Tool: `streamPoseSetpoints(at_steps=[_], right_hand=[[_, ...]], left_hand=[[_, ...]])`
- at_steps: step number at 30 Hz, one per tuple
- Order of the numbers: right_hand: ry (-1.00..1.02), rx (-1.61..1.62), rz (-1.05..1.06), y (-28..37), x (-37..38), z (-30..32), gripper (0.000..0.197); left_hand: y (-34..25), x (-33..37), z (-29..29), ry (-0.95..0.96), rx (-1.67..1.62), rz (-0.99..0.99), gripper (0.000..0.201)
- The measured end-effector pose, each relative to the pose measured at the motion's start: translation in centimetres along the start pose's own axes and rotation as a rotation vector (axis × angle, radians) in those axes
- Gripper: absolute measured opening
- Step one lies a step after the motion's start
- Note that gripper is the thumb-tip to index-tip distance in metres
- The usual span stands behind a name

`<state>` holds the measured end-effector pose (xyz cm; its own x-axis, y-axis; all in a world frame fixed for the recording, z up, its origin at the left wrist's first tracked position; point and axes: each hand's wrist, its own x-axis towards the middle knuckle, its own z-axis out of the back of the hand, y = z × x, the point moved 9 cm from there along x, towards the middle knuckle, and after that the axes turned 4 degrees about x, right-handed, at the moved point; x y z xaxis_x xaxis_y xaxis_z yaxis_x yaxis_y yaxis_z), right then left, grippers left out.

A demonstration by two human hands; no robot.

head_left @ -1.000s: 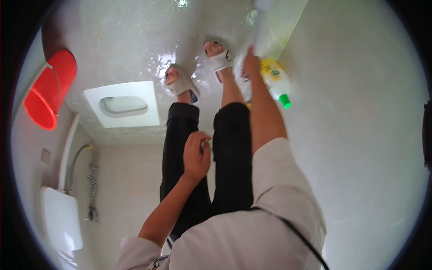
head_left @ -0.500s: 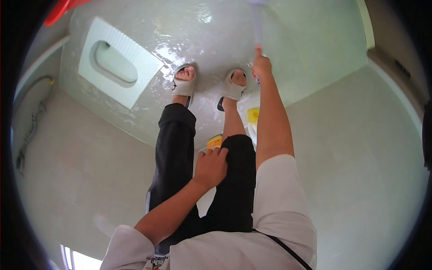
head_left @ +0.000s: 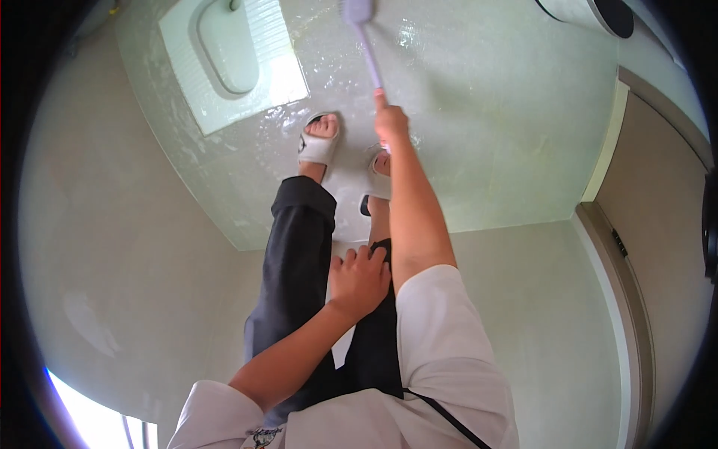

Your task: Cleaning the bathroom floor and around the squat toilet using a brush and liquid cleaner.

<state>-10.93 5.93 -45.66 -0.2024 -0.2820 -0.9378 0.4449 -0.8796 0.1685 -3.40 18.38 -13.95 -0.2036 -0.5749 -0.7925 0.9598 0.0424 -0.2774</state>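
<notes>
My right hand (head_left: 392, 123) is wrapped round the long handle of a pale purple scrub brush (head_left: 366, 52). The brush reaches away from me, its head at the top edge on the wet grey floor (head_left: 479, 142), to the right of a white squat toilet (head_left: 288, 75). Where the bristles touch is hard to see. My left hand (head_left: 360, 280) rests on my right knee with fingers apart, holding nothing. Light slip-on sandals are on my feet; the left sandal (head_left: 317, 146) shows fully, and my right forearm partly covers the right one (head_left: 378, 181).
A brown door (head_left: 662, 179) with a pale frame stands on the right. Near the top right is a white rounded container (head_left: 580, 11) with a dark end. Smooth pale walls (head_left: 112, 224) close in on the left and behind me. Water glistens on the floor.
My right hand and the scrub brush have moved left, and the brush head has come into view. The whole view has turned; the yellow-labelled containers and red object are out of sight. My left hand stays on the knee.
</notes>
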Motion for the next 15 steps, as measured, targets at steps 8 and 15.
streamPoseSetpoints(at_steps=[8, 15], right_hand=[[-0.343, 0.867, -0.415, -21.1, 5.6, 23.5, 0.075], [-0.56, 0.101, 0.09, -29.6, 1.8, 18.9, 0.087]], left_hand=[[2.4, -0.4, -1.9, 0.195, 0.172, 0.041, 0.021], [-7.3, -1.4, -5.3, 0.175, 0.143, -0.243, 0.025]])
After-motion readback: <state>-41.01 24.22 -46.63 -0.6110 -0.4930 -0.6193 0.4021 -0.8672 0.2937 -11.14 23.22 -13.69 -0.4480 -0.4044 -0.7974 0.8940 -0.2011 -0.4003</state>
